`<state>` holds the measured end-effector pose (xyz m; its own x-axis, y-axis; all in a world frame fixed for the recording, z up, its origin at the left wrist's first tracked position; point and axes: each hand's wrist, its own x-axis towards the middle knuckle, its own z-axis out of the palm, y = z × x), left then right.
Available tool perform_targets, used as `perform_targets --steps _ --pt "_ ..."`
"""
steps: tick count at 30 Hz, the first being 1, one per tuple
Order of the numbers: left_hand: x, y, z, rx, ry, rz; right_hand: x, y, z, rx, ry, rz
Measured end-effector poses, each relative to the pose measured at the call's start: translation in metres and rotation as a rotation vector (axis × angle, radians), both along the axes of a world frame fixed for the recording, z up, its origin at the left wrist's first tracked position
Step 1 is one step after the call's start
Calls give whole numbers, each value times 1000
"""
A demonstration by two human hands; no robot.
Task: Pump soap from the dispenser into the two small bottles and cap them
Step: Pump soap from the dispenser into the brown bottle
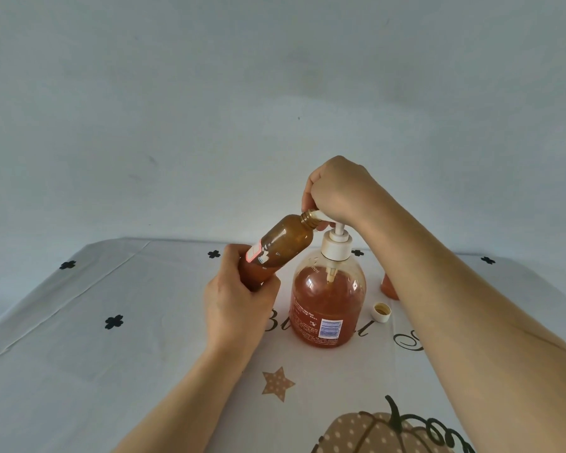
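Left hand (239,305) grips bottle (285,243) | right hand (337,191) seemingly grips pump (336,245) | pumpkin-print tablecloth (111,371) | wall (275,93)

On the table (111,371) the dispenser (327,302) stands toward the far edge. A cap (381,312) lies just right of it, a second bottle (388,287) behind the cap, and a tilted bottle (285,243) at the nozzle's left.

Likely a home, table under a pumpkin-and-star printed tablecloth (151,338), plain pale wall (209,109) behind

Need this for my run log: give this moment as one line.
step: filling | left hand: holds small bottle tilted, mouth at spout | right hand: grips dispenser pump | cap: off, on table beside dispenser
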<state>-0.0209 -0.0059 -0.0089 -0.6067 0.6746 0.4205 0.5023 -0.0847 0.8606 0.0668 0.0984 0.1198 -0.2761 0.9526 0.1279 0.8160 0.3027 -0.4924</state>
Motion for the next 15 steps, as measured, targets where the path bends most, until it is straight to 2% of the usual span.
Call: perform_targets --steps 12,15 --pt "-3 3 -3 -66 -18 64 4 9 -18 -51 -128 60" --pt "-2 2 -2 -71 -8 61 5 9 -16 -44 -90 31"
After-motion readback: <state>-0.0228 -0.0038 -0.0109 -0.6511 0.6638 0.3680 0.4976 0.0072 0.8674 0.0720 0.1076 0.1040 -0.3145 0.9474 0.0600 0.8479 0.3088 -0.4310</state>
